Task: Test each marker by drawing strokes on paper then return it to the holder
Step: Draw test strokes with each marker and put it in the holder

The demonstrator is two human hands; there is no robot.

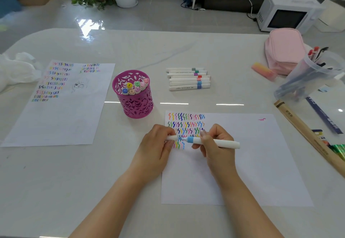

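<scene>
A pale, glossy table (168, 51) fills the view, and the paper (242, 163) lies on it right before me. Over its left edge, above the lowest strokes (186, 124), I hold the marker (220, 142) level. My right hand (214, 150) curls round the barrel behind the blue band. My left hand (156, 144) pinches the white cap (172, 137), lined up with the nib so the two meet or part cleanly; I cannot tell which. The pink holder (134, 105) stands beyond the paper's far-left corner, close for the return. Loose markers (188, 79) lie in a row beyond its far edge, probably sorted apart from those in the holder.
</scene>
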